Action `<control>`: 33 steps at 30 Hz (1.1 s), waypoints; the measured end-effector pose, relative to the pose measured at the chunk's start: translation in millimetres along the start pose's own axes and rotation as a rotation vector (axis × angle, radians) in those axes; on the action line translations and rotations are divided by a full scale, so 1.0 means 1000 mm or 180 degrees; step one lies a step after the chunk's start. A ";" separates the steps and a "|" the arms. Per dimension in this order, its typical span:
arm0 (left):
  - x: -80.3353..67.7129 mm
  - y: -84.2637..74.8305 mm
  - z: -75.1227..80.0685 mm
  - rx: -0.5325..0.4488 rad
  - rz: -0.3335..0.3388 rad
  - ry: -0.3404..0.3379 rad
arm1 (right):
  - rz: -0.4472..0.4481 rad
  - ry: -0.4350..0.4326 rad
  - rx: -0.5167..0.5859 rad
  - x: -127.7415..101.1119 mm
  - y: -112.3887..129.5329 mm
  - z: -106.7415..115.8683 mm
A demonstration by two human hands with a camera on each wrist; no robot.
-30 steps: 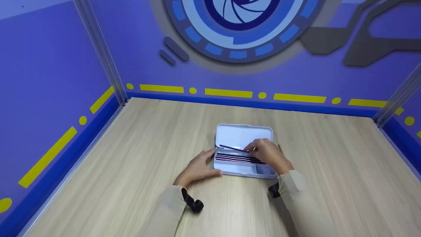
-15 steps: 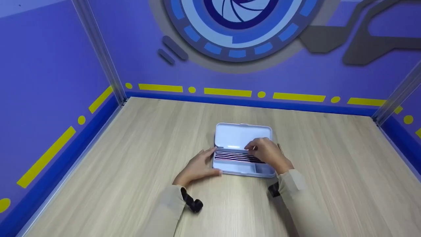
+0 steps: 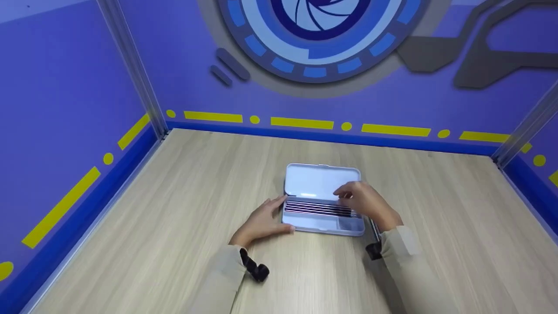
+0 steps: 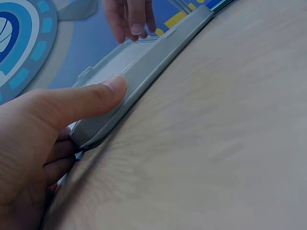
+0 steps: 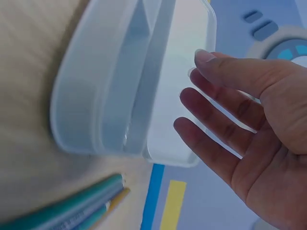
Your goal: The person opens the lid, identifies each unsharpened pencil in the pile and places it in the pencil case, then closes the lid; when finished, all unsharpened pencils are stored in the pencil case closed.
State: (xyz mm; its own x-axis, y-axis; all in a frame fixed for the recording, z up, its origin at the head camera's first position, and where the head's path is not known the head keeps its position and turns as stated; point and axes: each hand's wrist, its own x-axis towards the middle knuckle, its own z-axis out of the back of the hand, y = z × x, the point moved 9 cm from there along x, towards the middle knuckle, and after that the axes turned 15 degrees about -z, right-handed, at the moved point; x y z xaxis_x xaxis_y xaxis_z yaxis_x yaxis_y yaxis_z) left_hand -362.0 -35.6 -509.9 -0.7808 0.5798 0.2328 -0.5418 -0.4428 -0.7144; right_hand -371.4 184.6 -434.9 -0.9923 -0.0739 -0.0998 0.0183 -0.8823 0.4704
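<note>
A white pencil case (image 3: 309, 222) lies on the table with its lid (image 3: 320, 179) tipped back. Several dark pencils (image 3: 318, 208) lie side by side in its back compartment. My left hand (image 3: 263, 222) grips the case's left end, thumb on the front wall (image 4: 144, 76) and the other fingers round the corner. Over the right part of the case hovers my right hand (image 3: 368, 203). In the right wrist view, its fingers (image 5: 220, 124) are loosely bent and nothing is between them and the thumb.
To the right of the case, a teal pen-like item (image 5: 72, 203) and a thin yellow stick (image 5: 115, 203) lie on the wooden tabletop (image 3: 209, 174), partly under my right wrist in the head view. Blue patterned panels (image 3: 305, 104) stand at the back and sides.
A second ago my right hand held a dark pencil slanted over the case. That pencil now lies among the others, and the hand has let go and shifted right. My left hand stays put.
</note>
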 end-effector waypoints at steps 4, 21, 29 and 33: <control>0.000 -0.001 0.001 -0.0002 -0.0006 0.0003 | -0.0040 -0.0010 -0.0034 -0.004 -0.008 0.007; 0.000 -0.001 0.001 -0.0011 0.0033 -0.0005 | -0.0282 0.0031 0.0051 -0.020 -0.061 0.025; -0.001 -0.001 0.001 -0.0055 0.0042 0.0001 | -0.0557 0.0231 0.0094 -0.030 -0.087 0.022; -0.001 -0.002 0.002 -0.0068 0.0043 0.0001 | -0.0610 0.0324 0.0094 -0.035 -0.095 0.019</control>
State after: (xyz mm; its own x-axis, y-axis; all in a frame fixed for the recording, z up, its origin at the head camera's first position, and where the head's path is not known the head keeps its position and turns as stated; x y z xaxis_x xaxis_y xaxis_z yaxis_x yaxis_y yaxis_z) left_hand -360.9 -36.8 -507.8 -0.7880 0.5740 0.2228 -0.5243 -0.4358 -0.7315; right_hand -341.2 280.3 -459.2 -0.9597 0.0461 -0.2772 -0.1746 -0.8708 0.4597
